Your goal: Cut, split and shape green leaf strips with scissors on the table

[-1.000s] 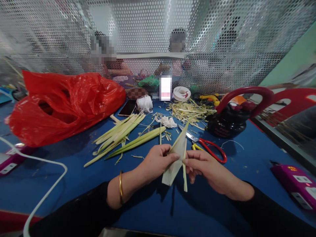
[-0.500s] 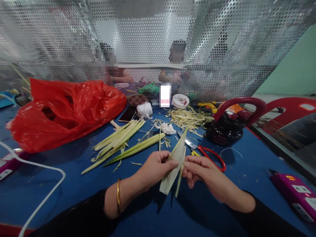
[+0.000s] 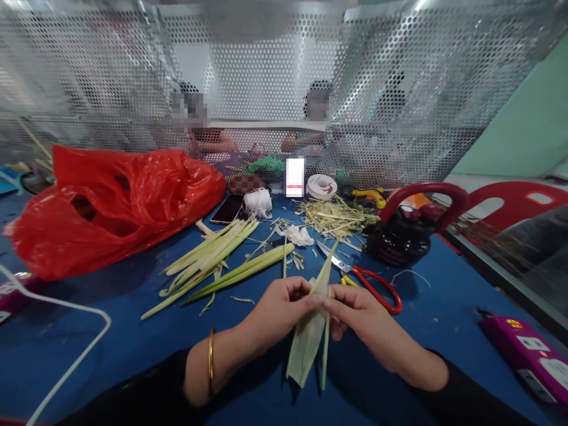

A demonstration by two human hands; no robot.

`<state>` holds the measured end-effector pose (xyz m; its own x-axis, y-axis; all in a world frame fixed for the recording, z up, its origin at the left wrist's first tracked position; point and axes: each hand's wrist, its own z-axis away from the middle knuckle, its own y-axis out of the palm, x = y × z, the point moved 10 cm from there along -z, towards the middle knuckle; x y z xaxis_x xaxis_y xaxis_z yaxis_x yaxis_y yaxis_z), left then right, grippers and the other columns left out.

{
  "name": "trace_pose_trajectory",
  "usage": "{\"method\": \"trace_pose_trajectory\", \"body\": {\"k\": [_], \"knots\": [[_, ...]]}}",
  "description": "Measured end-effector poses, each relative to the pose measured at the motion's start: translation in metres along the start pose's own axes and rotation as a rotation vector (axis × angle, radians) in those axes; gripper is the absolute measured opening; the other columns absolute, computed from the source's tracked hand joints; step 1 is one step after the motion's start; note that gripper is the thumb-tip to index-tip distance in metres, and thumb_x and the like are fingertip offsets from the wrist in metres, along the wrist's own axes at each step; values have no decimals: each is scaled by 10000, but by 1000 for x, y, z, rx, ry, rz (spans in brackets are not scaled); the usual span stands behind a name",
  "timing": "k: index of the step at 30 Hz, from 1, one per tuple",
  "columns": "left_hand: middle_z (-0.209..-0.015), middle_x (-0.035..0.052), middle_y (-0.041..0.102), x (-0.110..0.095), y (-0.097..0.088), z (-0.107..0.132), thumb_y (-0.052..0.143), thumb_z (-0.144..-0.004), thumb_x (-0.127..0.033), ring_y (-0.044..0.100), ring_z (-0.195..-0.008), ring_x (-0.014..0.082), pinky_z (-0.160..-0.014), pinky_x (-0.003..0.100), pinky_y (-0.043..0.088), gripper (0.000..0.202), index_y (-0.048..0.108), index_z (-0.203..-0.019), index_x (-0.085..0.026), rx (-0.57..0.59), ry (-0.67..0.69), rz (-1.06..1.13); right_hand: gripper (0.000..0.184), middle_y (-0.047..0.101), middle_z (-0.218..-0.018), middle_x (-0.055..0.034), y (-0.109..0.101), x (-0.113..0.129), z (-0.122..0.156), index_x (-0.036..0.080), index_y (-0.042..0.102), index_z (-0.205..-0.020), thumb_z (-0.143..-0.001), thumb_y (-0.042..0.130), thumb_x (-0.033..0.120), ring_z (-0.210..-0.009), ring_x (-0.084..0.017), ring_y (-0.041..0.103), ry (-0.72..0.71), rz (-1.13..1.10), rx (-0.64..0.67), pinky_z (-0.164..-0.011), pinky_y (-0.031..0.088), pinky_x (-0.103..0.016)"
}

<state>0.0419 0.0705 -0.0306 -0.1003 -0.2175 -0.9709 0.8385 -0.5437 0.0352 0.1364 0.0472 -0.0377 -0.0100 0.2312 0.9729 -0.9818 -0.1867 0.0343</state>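
Note:
A broad, pale green corn husk-like leaf [image 3: 306, 349] hangs between my hands above the blue table. My left hand [image 3: 288, 307] pinches it between thumb and fingers. My right hand [image 3: 364, 319] is closed at the leaf's right edge, thumb tip touching my left thumb, with a narrow green strip [image 3: 325, 355] hanging below its fingers. Just beyond my right hand lie red-handled scissors [image 3: 377, 284], blades pointing away to the left. To the left, a bundle of pale leaf stalks [image 3: 208, 254] and a few greener leaves [image 3: 248, 266] rest on the table.
A red plastic bag [image 3: 119, 207] fills the left. Behind the leaves are a phone [image 3: 228, 209], white string [image 3: 257, 203], a tape roll [image 3: 322, 187] and shredded scraps [image 3: 337, 219]. A black pot-like container with a red handle [image 3: 399, 239] and a purple power strip [image 3: 523, 349] stand right.
My hands have come together on the leaf, thumbs now meeting. The leaf's lower end and the strip hang lower. The whole view has shifted slightly.

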Motion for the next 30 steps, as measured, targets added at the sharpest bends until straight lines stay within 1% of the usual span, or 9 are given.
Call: {"method": "trace_pose_trajectory", "body": {"k": [3, 7, 12, 17, 20, 24, 30], "knots": [[-634, -29, 537, 0, 0, 1, 665, -721, -444, 417, -558, 91, -544, 233, 320, 305, 549, -703, -163, -9, 0, 29, 429, 515, -497, 52, 0, 0, 1, 181, 549, -612, -736, 692, 566, -450, -85, 499, -1, 6, 3, -484, 429, -230], [-618, -30, 518, -2, -3, 1, 654, -721, -422, 385, -541, 91, -536, 244, 299, 279, 547, -686, -168, -33, -2, 2, 415, 510, -522, 53, -1, -4, 2, 177, 567, -620, -742, 691, 554, -444, -79, 501, 23, -5, 24, -468, 438, -222], [-596, -39, 477, -1, -8, -1, 647, -717, -410, 371, -546, 99, -546, 258, 281, 264, 531, -660, -180, -61, 0, -30, 378, 497, -508, 60, -2, -10, 3, 171, 597, -665, -743, 706, 524, -426, -76, 491, 82, -108, 52, -459, 453, -218], [-586, -48, 446, 1, -11, -2, 640, -716, -437, 341, -546, 97, -537, 253, 252, 293, 510, -659, -180, -75, -16, -52, 339, 549, -580, 39, -5, -2, 7, 158, 606, -674, -759, 717, 467, -435, -59, 490, 81, -261, 51, -473, 445, -195], [-573, -58, 426, 2, -13, -3, 644, -698, -459, 334, -539, 95, -528, 245, 237, 315, 498, -650, -184, -95, -32, -56, 296, 556, -607, 32, -13, 10, 10, 156, 607, -673, -790, 704, 410, -451, -53, 496, 35, -297, 18, -469, 407, -178], [-558, -70, 417, 4, -18, -3, 661, -675, -478, 306, -516, 86, -512, 238, 216, 335, 503, -650, -184, -126, -49, -50, 276, 521, -607, 28, -27, 27, 16, 166, 594, -671, -818, 681, 383, -483, -71, 475, -43, -318, -30, -471, 371, -190], [-535, -73, 412, 7, -22, -4, 665, -676, -469, 304, -500, 83, -512, 236, 212, 326, 511, -651, -182, -139, -70, -38, 250, 472, -581, 12, -40, 60, 29, 194, 585, -637, -815, 664, 352, -489, -111, 430, -257, -431, -25, -459, 338, -244]]}}
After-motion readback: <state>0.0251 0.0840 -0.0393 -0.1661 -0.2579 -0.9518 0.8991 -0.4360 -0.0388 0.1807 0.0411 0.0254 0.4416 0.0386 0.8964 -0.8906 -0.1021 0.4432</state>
